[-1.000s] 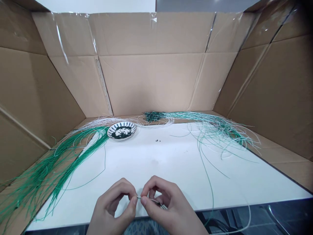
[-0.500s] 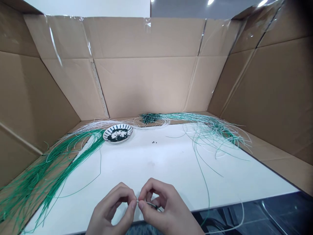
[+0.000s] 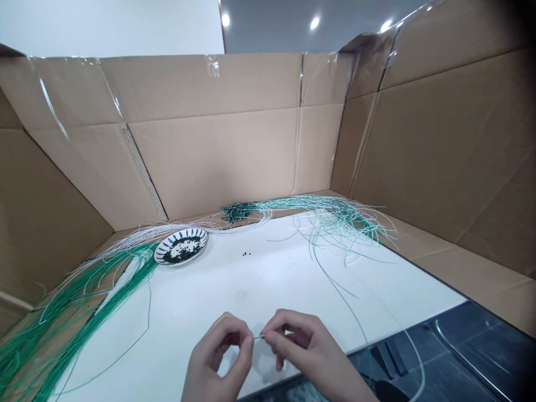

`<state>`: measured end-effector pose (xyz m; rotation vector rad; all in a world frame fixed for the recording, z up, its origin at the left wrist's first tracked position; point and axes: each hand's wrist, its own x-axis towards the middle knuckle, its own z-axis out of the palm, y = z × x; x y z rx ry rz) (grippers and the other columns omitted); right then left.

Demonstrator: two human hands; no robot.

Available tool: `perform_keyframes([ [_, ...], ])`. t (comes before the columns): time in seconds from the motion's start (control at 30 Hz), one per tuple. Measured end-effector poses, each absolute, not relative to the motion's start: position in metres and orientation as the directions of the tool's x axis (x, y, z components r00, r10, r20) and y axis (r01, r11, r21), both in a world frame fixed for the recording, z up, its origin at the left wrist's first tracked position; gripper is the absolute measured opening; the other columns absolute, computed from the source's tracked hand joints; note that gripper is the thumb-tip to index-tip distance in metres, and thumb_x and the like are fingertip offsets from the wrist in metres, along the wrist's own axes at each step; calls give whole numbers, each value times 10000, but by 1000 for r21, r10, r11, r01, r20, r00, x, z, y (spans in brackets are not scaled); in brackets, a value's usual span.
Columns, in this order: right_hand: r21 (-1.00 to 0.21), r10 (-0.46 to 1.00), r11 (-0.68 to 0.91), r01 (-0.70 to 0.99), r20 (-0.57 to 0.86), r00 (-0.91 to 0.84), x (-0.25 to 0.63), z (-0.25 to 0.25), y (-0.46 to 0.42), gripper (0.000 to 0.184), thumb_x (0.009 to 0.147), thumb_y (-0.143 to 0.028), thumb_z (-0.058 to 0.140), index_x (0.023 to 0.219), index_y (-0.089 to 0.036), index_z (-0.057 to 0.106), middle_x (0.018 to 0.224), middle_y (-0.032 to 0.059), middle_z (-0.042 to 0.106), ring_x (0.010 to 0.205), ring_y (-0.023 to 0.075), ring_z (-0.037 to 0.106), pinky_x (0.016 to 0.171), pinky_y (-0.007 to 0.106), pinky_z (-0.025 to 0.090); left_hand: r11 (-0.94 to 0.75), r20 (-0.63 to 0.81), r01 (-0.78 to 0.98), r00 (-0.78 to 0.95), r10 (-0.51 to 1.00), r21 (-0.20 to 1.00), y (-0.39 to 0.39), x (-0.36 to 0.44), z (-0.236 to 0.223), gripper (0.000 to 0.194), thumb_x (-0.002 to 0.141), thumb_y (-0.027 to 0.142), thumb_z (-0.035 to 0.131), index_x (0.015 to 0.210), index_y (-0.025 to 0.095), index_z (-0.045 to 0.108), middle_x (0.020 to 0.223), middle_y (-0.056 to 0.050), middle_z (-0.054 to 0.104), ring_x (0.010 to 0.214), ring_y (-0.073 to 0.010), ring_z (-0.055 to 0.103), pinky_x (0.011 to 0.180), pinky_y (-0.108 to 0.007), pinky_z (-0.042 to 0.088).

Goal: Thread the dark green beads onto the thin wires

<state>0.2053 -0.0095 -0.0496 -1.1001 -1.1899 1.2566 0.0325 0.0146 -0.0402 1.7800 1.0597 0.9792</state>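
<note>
My left hand point(image 3: 218, 352) and my right hand point(image 3: 304, 349) sit close together at the near edge of the white board point(image 3: 259, 296). Each pinches a short, thin, pale wire point(image 3: 258, 336) between thumb and fingertips, and the wire spans the small gap between them. Any further length of it is hidden behind my right fingers. A white plate with a dark patterned rim point(image 3: 181, 246) holds a heap of small dark beads at the far left, well beyond both hands.
Several loose beads point(image 3: 246, 253) lie on the board. Long green and white wires spread over the left side point(image 3: 84, 296) and far right point(image 3: 335, 223). Cardboard walls point(image 3: 218, 162) rise behind and beside the board, and a dark tiled floor point(image 3: 460, 346) shows at lower right.
The view has turned and tilted, shifting the plate and board left. My hands have drawn slightly apart, and the wire's darker section past my right fingers no longer shows.
</note>
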Motion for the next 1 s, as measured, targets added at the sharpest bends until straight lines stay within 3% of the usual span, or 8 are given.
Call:
perform_keyframes([
  [0.1,-997,984,72,-24,67,163,229,-65,4,307,810,-471,703,750,-170,703,680,-4,587,608,147,526,566,256,466,-313,130,420,410,903,852,50,55,-42,199,938,379,518,884,218,623,745,1,643,699,-193,666,639,-287,544],
  [0.2,-998,945,48,43,60,321,247,-79,14,292,808,-456,683,720,-180,647,645,-17,539,595,154,488,557,269,441,-349,143,599,365,920,721,110,73,-46,188,921,282,624,1063,161,642,1017,-61,693,886,-223,679,840,-430,541],
  [0.3,-995,929,37,96,70,364,253,-89,20,255,800,-411,668,689,-184,628,596,-33,493,572,152,460,553,273,403,-375,173,721,341,924,583,172,83,-55,250,932,295,644,1148,169,643,1215,-87,660,1083,-269,641,933,-513,512],
  [0.43,-989,933,45,140,92,349,251,-94,20,223,792,-363,641,664,-181,620,571,-36,481,562,149,442,558,278,363,-448,161,763,425,891,466,219,87,-69,232,925,283,660,1128,171,661,1228,-86,665,1094,-267,645,929,-507,527],
  [0.73,-988,950,34,148,78,303,254,-87,15,184,827,-312,601,694,-185,613,602,-32,505,583,146,456,565,262,372,-517,125,723,524,843,458,236,80,-72,180,943,306,635,1061,178,681,1136,-70,701,1009,-236,675,883,-460,555],
  [1.0,-986,951,57,155,101,293,253,-91,18,177,810,-299,589,678,-182,592,615,-21,521,594,153,470,564,262,375,-521,-3,720,588,809,459,254,84,-65,208,934,310,652,1075,158,670,1061,-54,711,881,-209,698,782,-413,586],
])
